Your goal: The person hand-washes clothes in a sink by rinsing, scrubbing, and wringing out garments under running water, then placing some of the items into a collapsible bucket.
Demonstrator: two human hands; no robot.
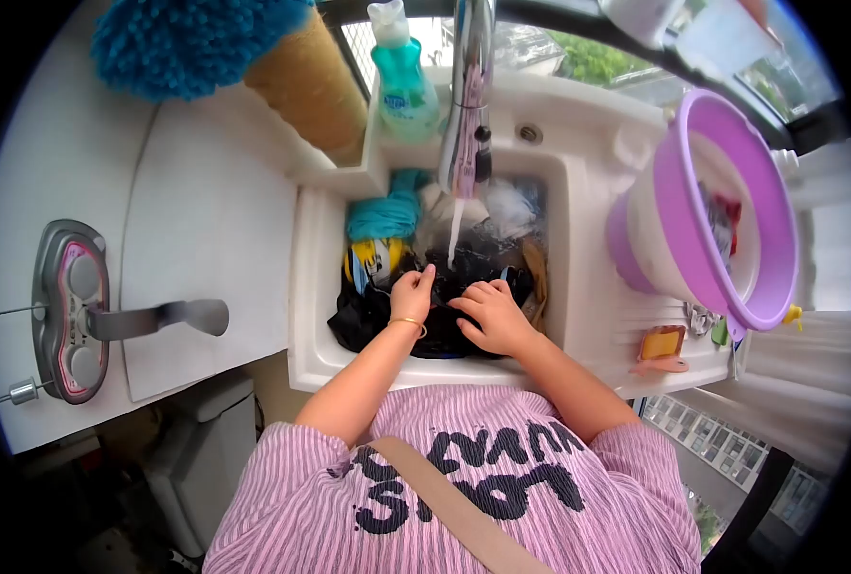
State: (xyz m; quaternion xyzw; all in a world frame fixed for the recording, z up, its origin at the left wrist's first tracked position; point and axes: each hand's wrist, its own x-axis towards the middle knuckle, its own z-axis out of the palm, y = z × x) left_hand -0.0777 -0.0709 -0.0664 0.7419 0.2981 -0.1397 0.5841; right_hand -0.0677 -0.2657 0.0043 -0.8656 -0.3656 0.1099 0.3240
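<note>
Black wet cloth (454, 342) fills the near half of a white sink (561, 230). My left hand (412, 298) is closed on the cloth, thumb against curled fingers, with a gold bangle at the wrist. To its right, my right hand (494, 318) grips the same cloth with bent fingers, its fingertips partly hidden in the folds. Water runs from a chrome faucet (465, 143) just beyond both hands. Around the black cloth lie a teal cloth (385, 215), a yellow patterned cloth (375, 260) and a white cloth (511, 210), partly in water.
A green soap bottle (406, 91) stands behind the sink. On the right are a purple-rimmed bucket (643, 225) with cloth inside, an orange soap bar (662, 342) and a pink brush (660, 364). A grey metal-armed device (76, 311) lies left, below a scratching post (310, 86).
</note>
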